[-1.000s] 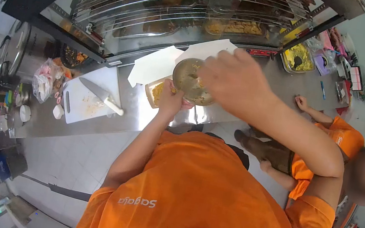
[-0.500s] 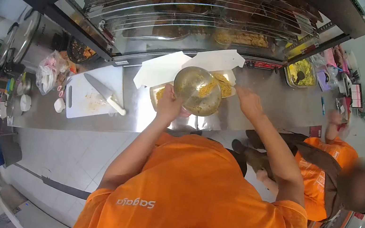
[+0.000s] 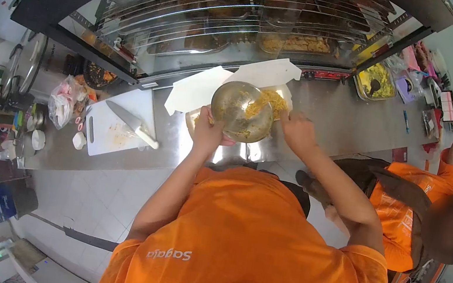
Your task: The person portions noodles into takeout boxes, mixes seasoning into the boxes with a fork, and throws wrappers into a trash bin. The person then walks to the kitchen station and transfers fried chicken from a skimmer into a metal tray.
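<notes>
My left hand (image 3: 209, 133) grips the near left rim of a round metal bowl (image 3: 233, 120). The bowl tilts over two white takeaway boxes, and some yellow noodles (image 3: 255, 109) cling inside it. More noodles lie in the right-hand box (image 3: 288, 97), whose lid (image 3: 266, 72) stands open at the back. The left box's lid (image 3: 196, 88) is also folded back, and the bowl and my left hand hide most of that box. Beside the bowl's right edge, my right hand (image 3: 299, 134) has its fingers curled; what they hold, if anything, cannot be made out.
Left of the boxes, a knife (image 3: 126, 118) rests on a white cutting board (image 3: 120, 141). A glass display case with wire racks (image 3: 229, 14) stands behind. At right are a tray of yellow food (image 3: 375, 82) and a co-worker in an orange shirt (image 3: 398, 201).
My right hand has moved left, closer to the bowl and the right box. The bowl stays in my left hand. The co-worker's arm has shifted, and the view has turned slightly.
</notes>
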